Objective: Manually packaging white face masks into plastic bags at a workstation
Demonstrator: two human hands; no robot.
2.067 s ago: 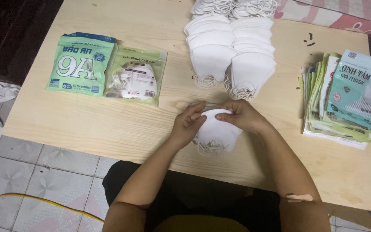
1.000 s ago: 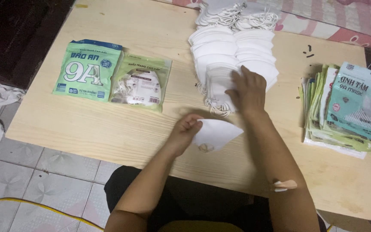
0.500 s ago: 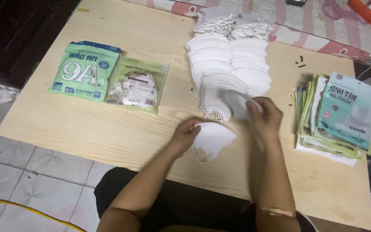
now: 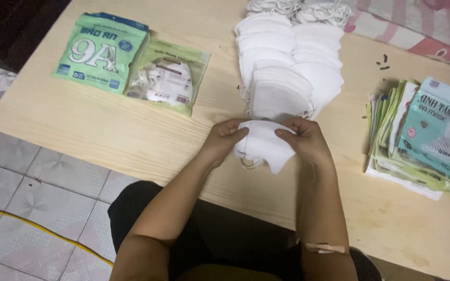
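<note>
You are holding a small bunch of white face masks [image 4: 263, 145] just above the table's [image 4: 131, 140] near edge, left hand [image 4: 224, 140] and right hand [image 4: 302, 143] pinching its sides; mask stacks [image 4: 287, 67] are lying at twelve o'clock, flat pouches [image 4: 417, 140] at three.

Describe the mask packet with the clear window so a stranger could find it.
On the wooden table, look to the far left corner. Two packets lie side by side; the windowed packet is the right one, pale green, showing white masks inside, unlike the opaque green packet.
</note>
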